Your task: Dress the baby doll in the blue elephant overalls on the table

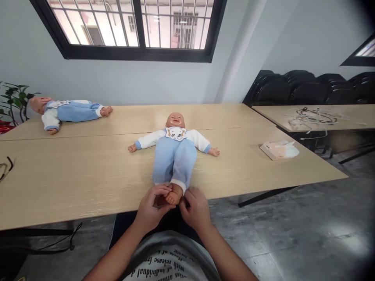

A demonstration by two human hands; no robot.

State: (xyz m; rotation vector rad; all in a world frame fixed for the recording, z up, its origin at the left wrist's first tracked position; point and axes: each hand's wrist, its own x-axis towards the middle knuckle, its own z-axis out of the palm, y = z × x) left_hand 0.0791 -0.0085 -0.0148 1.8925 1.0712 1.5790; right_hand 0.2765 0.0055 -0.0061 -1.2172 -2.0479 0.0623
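Note:
A baby doll (175, 150) lies on its back on the table, head toward the window and arms spread. It wears light blue trousers and a white top with a cartoon animal bib (175, 134). At the near table edge, my left hand (152, 208) curls its fingers and thumb around the doll's feet. One foot (174, 195) shows its toes; the other is mostly hidden behind my fingers. My right hand (195, 208) is closed beside the ankle, against the white trouser cuff (178, 185). What its fingertips grip is hidden.
A second doll (79, 111) lies at the table's (88, 171) far left. Glasses (5, 168) sit at the left edge, and a tissue pack (278, 150) at the right. Tangled cables (318, 116) cover part of another table; black chairs (304, 88) are stacked behind.

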